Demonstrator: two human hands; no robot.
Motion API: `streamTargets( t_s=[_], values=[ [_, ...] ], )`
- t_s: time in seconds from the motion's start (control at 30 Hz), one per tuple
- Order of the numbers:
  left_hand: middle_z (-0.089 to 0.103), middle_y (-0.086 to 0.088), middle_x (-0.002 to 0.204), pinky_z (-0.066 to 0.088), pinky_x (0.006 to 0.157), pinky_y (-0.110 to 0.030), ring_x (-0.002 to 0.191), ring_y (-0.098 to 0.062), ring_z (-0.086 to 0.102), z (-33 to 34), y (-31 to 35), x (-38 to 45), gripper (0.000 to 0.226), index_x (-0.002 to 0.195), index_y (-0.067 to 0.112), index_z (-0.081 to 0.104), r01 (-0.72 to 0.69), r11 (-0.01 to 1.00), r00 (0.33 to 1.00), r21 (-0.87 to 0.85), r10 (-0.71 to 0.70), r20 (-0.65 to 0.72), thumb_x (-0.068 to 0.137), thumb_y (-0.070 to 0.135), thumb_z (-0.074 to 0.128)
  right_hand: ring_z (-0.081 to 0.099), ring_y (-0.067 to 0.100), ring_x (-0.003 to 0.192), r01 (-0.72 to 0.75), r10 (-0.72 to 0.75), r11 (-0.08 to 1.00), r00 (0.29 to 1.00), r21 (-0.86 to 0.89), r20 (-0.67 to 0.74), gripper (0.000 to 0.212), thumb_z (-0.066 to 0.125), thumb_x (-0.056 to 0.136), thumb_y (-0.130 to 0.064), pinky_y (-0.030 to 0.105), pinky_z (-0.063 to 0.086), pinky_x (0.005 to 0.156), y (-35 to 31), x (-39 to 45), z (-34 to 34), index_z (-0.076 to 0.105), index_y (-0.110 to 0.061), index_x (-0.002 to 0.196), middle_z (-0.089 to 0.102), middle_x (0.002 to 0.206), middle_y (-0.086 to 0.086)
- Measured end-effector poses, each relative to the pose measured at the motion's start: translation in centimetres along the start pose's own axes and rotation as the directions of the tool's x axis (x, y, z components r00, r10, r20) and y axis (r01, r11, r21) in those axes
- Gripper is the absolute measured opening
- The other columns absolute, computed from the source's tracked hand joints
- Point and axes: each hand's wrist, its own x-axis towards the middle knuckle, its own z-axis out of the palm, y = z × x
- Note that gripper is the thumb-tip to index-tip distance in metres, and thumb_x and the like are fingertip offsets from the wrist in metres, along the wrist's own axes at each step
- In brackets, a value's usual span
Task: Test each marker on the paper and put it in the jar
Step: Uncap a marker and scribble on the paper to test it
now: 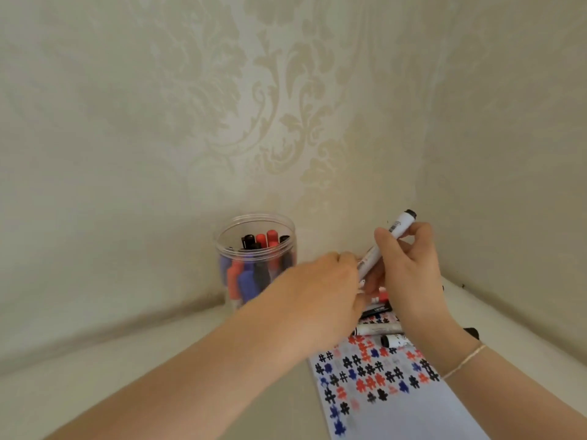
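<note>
Damask wallpaper corner, pale surface (95,385). Right hand (409,274) grips marker (386,246), long axis tilted toward 1 o'clock; left hand (320,287) pinches lower end, probably cap. Jar (254,258) at 9 o'clock from marker, left hand nearer. Paper (397,404) at 6 o'clock.

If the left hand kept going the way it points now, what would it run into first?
The left hand points right, toward the marker held tilted in the right hand. It would likely meet that marker's lower end first; its fingertips already seem to be at it, though blur hides contact.
</note>
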Motion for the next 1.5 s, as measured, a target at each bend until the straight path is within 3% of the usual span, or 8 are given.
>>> streamTargets(
  t_s=[0.2,0.43,0.67,0.8,1.0,1.13,1.23,1.5],
  values=[
    [0.057,0.013,0.081,0.048,0.067,-0.022,0.072,-0.004,0.057,2.8,-1.0,0.9,0.012,0.106,0.024,0.049,0.025,0.804,0.989,-0.594,0.067,0.132,0.102,0.023,0.038,0.035,0.015,0.045,-0.305,0.264,0.937,0.938,0.173,0.225,0.021,0.064,0.081,-0.003,0.026,0.039,0.045,0.9,-0.3,-1.3,0.047,-0.008,0.07,0.042,0.052,0.004],
    [0.056,0.023,0.071,0.034,0.051,-0.005,0.05,0.009,0.047,4.0,-1.5,0.4,0.026,0.125,0.014,0.05,0.046,0.618,0.984,-0.784,0.106,0.142,0.101,0.019,0.039,0.039,0.01,0.04,-0.378,0.295,0.922,0.826,0.084,0.48,0.027,0.063,0.086,-0.01,0.019,0.036,0.04,0.9,-0.1,-2.6,0.051,-0.009,0.061,0.048,0.05,0.004],
    [0.045,0.016,0.048,0.017,0.037,-0.016,0.04,-0.004,0.022,5.2,-1.4,-0.5,0.015,0.1,0.024,0.057,0.212,0.393,0.932,-0.894,0.194,0.307,0.101,0.025,0.042,0.038,0.009,0.04,-0.46,0.365,0.887,0.749,0.037,0.553,0.027,0.056,0.09,-0.015,0.019,0.035,0.04,1.9,-1.5,-3.8,0.051,-0.01,0.064,0.045,0.048,0.0],
    [0.021,0.01,0.048,0.011,0.038,-0.02,0.039,-0.007,0.014,6.5,-1.5,-1.3,0.019,0.112,0.034,0.058,0.329,0.278,0.887,-0.902,0.236,0.396,0.099,0.032,0.045,0.04,0.008,0.036,-0.449,0.365,0.893,0.737,0.009,0.569,0.022,0.056,0.087,-0.008,0.017,0.036,0.038,1.8,-2.2,-4.8,0.047,-0.007,0.067,0.047,0.045,0.001],
    [0.032,0.001,0.056,0.038,0.057,-0.02,0.052,0.002,0.046,7.5,-2.4,-1.7,0.052,0.127,0.03,0.039,0.2,0.617,0.952,-0.761,0.061,0.3,0.083,0.06,0.042,0.049,0.014,0.04,-0.389,0.325,0.909,0.885,0.148,0.333,0.02,0.061,0.083,-0.017,0.021,0.044,0.041,1.8,-2.0,-6.5,0.052,-0.005,0.069,0.058,0.053,0.006],
    [0.042,0.008,0.054,0.033,0.047,-0.023,0.044,-0.005,0.038,10.3,-3.3,-2.0,0.018,0.105,0.026,0.044,0.106,0.79,0.991,-0.603,-0.133,0.001,0.099,0.041,0.037,0.066,0.021,0.067,-0.425,0.377,0.898,0.877,0.117,0.298,0.014,0.064,0.083,-0.019,0.026,0.056,0.062,3.0,-3.6,-6.6,0.062,-0.006,0.08,0.07,0.078,0.012],
    [0.049,0.008,0.053,0.033,0.041,-0.021,0.042,-0.005,0.044,11.9,-3.7,-2.4,0.007,0.097,0.027,0.048,0.081,0.91,0.992,-0.406,-0.114,-0.059,0.098,0.031,0.043,0.05,0.018,0.061,-0.378,0.39,0.92,0.872,-0.098,0.297,0.021,0.074,0.074,-0.008,0.025,0.046,0.057,4.4,-5.5,-5.4,0.053,-0.009,0.07,0.056,0.067,0.011],
    [0.052,0.01,0.059,0.045,0.05,-0.028,0.054,-0.003,0.051,12.4,-4.2,-2.6,0.008,0.099,0.03,0.051,0.069,0.986,0.997,-0.155,-0.073,-0.019,0.097,0.032,0.043,0.042,0.011,0.03,-0.308,0.362,0.895,0.925,-0.323,0.119,0.017,0.061,0.076,0.005,0.017,0.036,0.034,6.3,-8.0,-3.2,0.05,0.006,0.062,0.052,0.051,0.017]
  ],
)
